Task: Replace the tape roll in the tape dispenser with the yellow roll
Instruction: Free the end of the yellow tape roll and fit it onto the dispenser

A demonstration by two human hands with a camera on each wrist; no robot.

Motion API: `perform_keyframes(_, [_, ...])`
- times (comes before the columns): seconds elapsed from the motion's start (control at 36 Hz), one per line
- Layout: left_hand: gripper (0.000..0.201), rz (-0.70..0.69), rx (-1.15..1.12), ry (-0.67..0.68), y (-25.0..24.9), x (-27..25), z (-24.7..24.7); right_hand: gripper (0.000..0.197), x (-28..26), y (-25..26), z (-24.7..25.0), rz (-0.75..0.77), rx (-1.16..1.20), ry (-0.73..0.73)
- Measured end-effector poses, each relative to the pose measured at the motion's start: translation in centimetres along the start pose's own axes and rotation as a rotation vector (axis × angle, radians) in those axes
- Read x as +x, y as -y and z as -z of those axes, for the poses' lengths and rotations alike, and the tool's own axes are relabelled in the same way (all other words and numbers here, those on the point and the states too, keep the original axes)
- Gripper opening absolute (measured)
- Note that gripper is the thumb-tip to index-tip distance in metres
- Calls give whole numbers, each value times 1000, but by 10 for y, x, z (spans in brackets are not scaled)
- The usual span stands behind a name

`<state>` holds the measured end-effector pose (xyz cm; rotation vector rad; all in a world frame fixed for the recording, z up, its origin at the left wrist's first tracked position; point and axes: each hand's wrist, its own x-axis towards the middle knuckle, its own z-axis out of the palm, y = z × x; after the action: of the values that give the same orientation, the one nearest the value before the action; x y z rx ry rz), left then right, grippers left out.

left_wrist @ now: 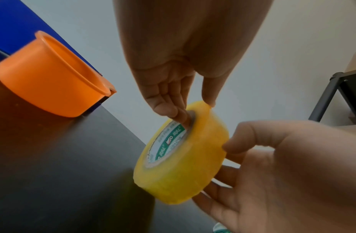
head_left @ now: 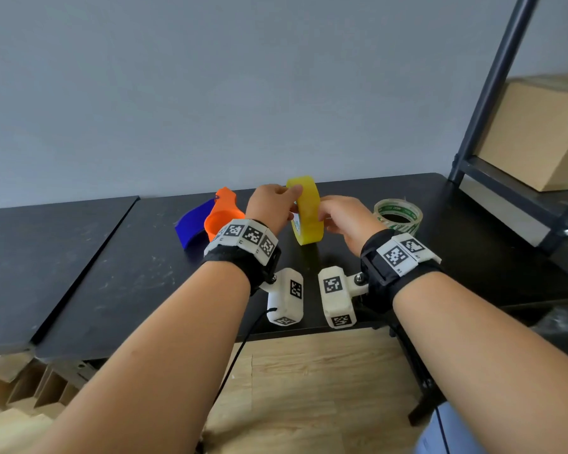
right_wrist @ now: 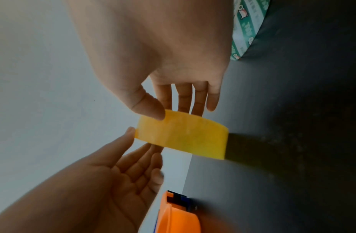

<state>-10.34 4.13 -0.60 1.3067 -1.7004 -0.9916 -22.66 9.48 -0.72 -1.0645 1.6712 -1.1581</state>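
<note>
The yellow tape roll (head_left: 306, 212) stands on edge over the black table (head_left: 325, 257), between my two hands. My left hand (head_left: 289, 199) pinches its top, fingers (left_wrist: 174, 110) inside the core and thumb on the outer rim. My right hand (head_left: 323, 215) holds the other side, with its thumb (right_wrist: 151, 108) on the yellow band and the fingers behind the roll. To the left lies the orange and blue tape dispenser (head_left: 222, 217), with its orange hub (left_wrist: 49, 78) bare. Whether the roll touches the table, I cannot tell.
A clear roll with green print (head_left: 399, 217) lies flat on the table right of my hands. A black metal shelf (head_left: 492, 93) with a cardboard box (head_left: 538, 132) stands at the right. The wall is close behind. A second tabletop (head_left: 46, 257) adjoins on the left.
</note>
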Motion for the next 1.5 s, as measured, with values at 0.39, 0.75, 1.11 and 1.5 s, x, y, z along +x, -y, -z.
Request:
perform_keyframes(0.39, [54, 7, 45, 56, -6, -8, 0, 17, -5, -1, 1, 6, 79, 33])
perform_keyframes(0.75, [36, 4, -140, -19, -11, -8, 5, 32, -9, 7, 3, 78, 45, 73])
perform_keyframes(1.11, [32, 12, -108, -17, -9, -13, 8, 10, -7, 6, -3, 48, 70, 56])
perform_keyframes(1.5, [39, 74, -165, 52, -11, -19, 8, 17, -11, 9, -5, 3, 84, -45])
